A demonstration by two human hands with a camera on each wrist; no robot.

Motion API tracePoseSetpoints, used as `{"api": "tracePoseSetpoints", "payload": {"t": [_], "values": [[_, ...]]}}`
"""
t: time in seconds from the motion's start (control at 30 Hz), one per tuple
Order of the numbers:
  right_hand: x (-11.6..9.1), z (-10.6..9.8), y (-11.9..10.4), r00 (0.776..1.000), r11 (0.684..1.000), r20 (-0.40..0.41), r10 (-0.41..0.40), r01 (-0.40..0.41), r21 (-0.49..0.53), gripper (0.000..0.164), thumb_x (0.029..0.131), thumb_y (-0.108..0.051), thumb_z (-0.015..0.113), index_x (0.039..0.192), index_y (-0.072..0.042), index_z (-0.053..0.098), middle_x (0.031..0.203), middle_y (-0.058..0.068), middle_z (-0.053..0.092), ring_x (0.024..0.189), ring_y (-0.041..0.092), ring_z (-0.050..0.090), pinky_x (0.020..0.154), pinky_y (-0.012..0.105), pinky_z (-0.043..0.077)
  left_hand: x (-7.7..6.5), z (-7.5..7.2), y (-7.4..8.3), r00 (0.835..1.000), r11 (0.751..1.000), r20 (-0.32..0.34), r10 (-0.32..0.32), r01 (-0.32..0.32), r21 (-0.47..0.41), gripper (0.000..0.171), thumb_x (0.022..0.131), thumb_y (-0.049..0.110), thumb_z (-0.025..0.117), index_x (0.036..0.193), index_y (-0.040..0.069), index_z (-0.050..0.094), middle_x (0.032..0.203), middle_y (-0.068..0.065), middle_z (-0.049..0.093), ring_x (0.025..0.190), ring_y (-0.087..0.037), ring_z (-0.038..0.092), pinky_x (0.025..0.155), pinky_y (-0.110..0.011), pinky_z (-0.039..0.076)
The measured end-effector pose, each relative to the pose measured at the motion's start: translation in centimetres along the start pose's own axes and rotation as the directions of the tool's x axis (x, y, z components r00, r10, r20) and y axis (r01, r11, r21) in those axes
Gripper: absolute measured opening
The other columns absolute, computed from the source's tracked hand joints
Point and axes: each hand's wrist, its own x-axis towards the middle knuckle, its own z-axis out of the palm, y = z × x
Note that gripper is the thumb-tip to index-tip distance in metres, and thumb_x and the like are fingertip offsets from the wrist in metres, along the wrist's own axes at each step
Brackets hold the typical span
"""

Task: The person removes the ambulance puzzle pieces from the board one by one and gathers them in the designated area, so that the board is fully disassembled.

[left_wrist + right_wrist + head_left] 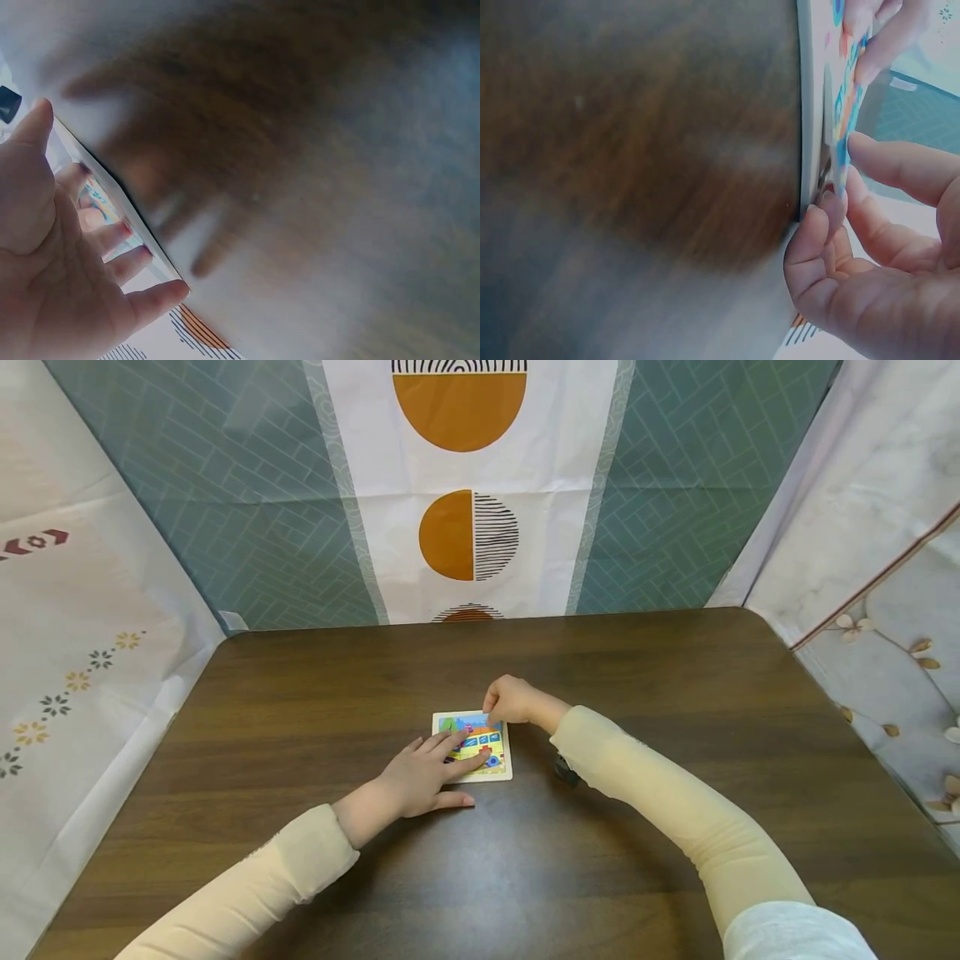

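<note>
The right hand (516, 700) has its fingertips drawn together at the puzzle's far right corner; thumb and fingers pinch the edge of a blue-and-orange piece (846, 112), which tilts a little away from the frame (808, 112) in the right wrist view. The left hand (422, 777) reaches in from the other side, fingers spread and nearly straight across the picture, fingertips on its face, and the thumb lies apart, past the near edge (I cannot tell whether it touches the table).

Under these fingers is the puzzle (491, 740) — a small pale-framed board with a yellow bus, blue windows and a red cross — flat on the table, between the two hands. Long cream sleeves (667, 814) cover both arms, the right one ending in white near the bottom edge. A small dark object (566, 771) shows beneath the right cuff.

Farther out spreads the brown wooden table (337, 685), with a pale sheen near the middle. Behind it hangs a green cloth (255, 510) with a white band (555, 435) of orange and striped circles — floral white cloth (97, 727) stands to the left, and cloth with leafy sprigs (918, 652) to the right.
</note>
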Motion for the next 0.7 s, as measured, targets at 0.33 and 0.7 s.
{"api": "tracePoseSetpoints", "payload": {"t": [0.33,0.7], "values": [[-0.03,0.00,0.53,1.000,0.997,0.013,-0.023,0.022,0.069,0.018,0.074,0.004,0.072,0.092,0.002,0.069,0.081,0.004,0.061,0.074,0.014,0.052,0.065,0.022,0.047,0.52,-0.01,0.24,0.999,1.000,-0.032,0.002,-0.003,-0.024,0.067,0.090,0.061,0.048,0.147,0.028,0.037,0.155,-0.013,0.027,0.141,-0.036,0.026,0.110,-0.052,0.031],[-0.33,-0.04,0.92,1.000,0.979,-0.007,0.023,-0.021,0.202,0.011,0.079,0.007,0.066,0.089,0.004,0.069,0.080,0.008,0.063,0.061,0.012,0.054,0.058,0.020,0.051,0.51,0.20,0.57,0.998,0.997,0.009,-0.064,0.064,-0.047,0.075,0.086,0.069,0.047,0.149,0.031,0.032,0.159,-0.011,0.018,0.144,-0.031,0.021,0.110,-0.050,0.032]]}}
